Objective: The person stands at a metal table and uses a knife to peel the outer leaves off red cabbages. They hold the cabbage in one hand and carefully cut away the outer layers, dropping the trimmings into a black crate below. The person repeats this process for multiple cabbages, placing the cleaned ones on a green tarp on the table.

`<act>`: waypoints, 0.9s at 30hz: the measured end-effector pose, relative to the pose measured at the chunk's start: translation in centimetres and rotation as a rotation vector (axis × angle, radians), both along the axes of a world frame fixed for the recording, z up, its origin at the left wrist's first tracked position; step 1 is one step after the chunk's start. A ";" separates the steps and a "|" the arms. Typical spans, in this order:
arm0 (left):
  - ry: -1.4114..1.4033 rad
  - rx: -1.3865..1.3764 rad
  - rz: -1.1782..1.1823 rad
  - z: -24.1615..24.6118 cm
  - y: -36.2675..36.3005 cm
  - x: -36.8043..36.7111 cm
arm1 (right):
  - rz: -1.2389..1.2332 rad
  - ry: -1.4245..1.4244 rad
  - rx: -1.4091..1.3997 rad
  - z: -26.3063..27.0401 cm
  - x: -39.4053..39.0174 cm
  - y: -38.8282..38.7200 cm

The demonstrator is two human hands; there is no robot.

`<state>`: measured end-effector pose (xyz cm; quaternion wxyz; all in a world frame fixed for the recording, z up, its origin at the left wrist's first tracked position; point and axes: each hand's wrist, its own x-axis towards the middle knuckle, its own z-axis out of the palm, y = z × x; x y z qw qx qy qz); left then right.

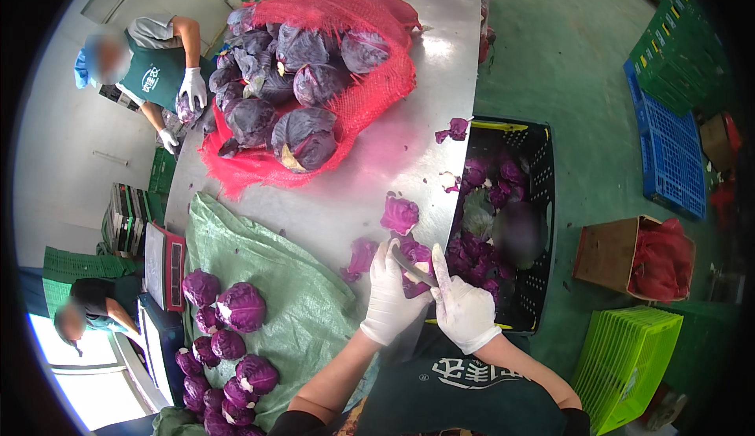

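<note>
My gloved left hand (pixel 390 301) grips a red cabbage (pixel 419 252) by its side at the table's near edge. In my gloved right hand (pixel 467 313) is a knife, its curved dark blade (pixel 413 266) lying across the cabbage by the pale cut stem. The right forefinger points up along the cabbage's side; the knife's handle is hidden in the palm. Loose purple leaves (pixel 399 213) lie on the metal table just beyond the hands. Right of them stands a black crate (pixel 544 200) with purple leaves (pixel 481 253) and a blurred dark round thing, perhaps a cabbage (pixel 520 234).
A red mesh sack (pixel 377 97) spills dark cabbages across the metal table (pixel 436 88). Several trimmed cabbages (pixel 242 307) rest on a green woven sheet (pixel 283 259) to the left, near a scale (pixel 166 265). Two people work at left. A cardboard box (pixel 607 256) and lime-green crates (pixel 628 365) stand right.
</note>
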<state>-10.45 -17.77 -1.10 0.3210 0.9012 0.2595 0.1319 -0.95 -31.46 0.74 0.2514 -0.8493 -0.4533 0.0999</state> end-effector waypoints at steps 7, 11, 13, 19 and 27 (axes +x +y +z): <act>0.046 0.077 0.055 -0.2 -0.8 1.0 | -0.083 0.035 -0.089 -0.3 1.1 1.8; 0.085 0.085 0.011 1.5 -2.3 0.6 | -0.316 0.400 0.170 -3.7 5.9 1.0; 0.054 0.055 0.043 0.8 -2.4 -0.3 | -0.456 0.682 0.094 -7.5 10.9 -1.1; 0.056 -0.042 0.132 -0.1 -1.2 -0.9 | -0.095 0.200 0.042 -0.6 3.7 -1.0; 0.046 -0.021 0.102 -0.2 -1.2 -0.2 | 0.081 -0.015 0.039 -0.4 0.8 -0.2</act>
